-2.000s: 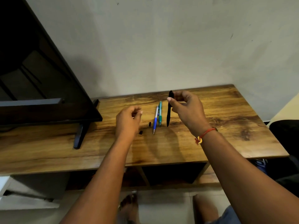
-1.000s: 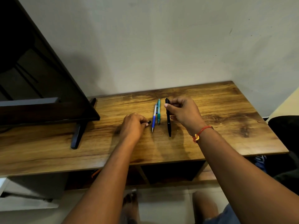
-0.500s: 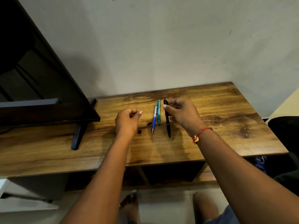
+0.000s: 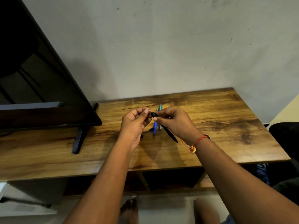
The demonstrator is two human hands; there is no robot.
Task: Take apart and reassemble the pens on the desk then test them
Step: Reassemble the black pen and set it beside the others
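One black pen (image 4: 169, 134) is gripped above the bench (image 4: 226, 126) by the right hand (image 4: 176, 122); the left hand (image 4: 134, 125) is curled at its top end, its hold not discernible. A blue pen (image 4: 155, 128) and a green pen (image 4: 160, 108) are laid beneath.

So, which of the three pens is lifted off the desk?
The black pen, gripped by the right hand; the blue pen and teal pen lie on the desk.
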